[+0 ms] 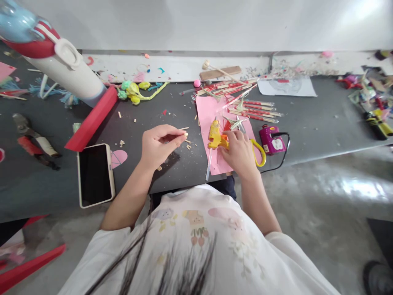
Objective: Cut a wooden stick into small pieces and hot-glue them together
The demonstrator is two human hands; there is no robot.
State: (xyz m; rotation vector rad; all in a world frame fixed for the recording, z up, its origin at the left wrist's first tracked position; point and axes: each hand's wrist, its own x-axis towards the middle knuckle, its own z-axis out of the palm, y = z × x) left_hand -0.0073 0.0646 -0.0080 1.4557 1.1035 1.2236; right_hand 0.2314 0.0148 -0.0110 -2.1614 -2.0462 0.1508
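My left hand (160,144) is raised slightly over the dark table (46,184), its fingers pinched on a short wooden stick (183,131). Small wood chips lie on the table just beyond its fingertips. My right hand (238,150) rests on a pink paper sheet (206,110), its fingers closed around the handle of a yellow glue gun (215,136) that lies on the sheet. Next to that hand are a yellow scissor handle (259,152) and thin sticks.
A phone (94,174) lies face up at my left, beside a red cardboard strip (92,119) and a white tube. Pliers (30,138) lie far left. Red-wrapped sticks (254,110), a magenta box (271,141) with a black cable, and craft scraps crowd the back and right.
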